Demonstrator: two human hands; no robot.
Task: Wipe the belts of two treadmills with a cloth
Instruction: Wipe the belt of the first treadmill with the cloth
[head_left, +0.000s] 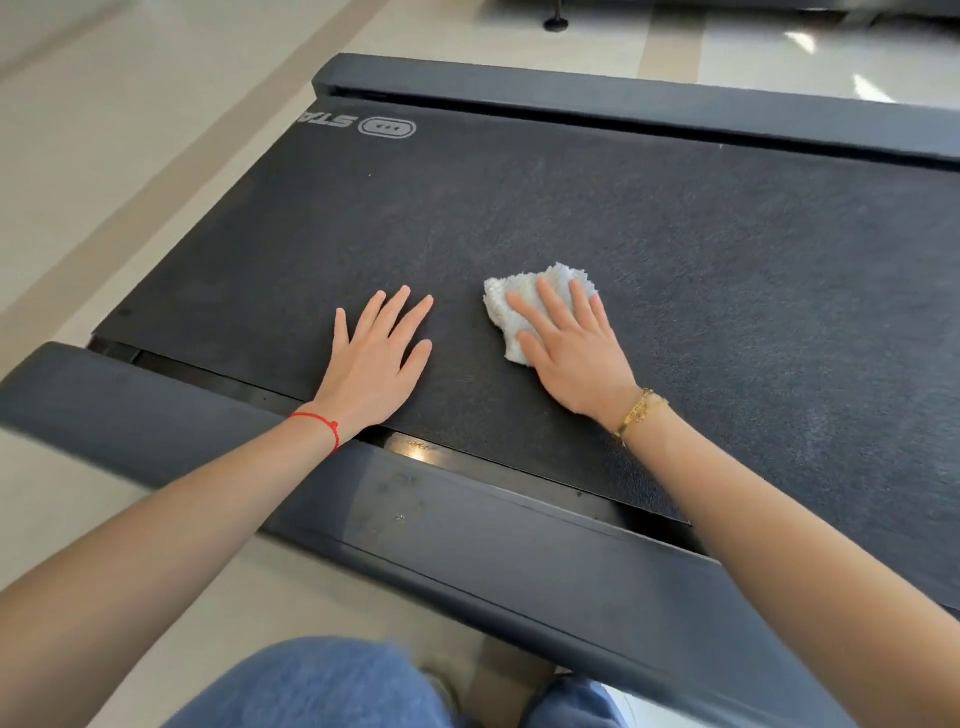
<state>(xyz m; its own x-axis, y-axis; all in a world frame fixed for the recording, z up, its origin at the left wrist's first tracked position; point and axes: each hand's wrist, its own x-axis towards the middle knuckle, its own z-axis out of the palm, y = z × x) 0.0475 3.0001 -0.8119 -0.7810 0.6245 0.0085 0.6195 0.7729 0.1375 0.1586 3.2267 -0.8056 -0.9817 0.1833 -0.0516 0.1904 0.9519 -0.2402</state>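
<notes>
Treadmill belt (571, 208), dark and textured, between two side rails. The right hand (569, 345) presses a crumpled white cloth (511, 304) flat onto the belt, fingers straight and slightly apart. The left hand (376, 358) rests palm-down on the belt just left of the cloth, fingers spread, its wrist over the near side rail (467, 551).

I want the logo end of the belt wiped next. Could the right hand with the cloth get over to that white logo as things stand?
Probably yes: the belt lies bare between the cloth under the right hand and the logo. It sits far off, so a forward lean looks needed.
</notes>
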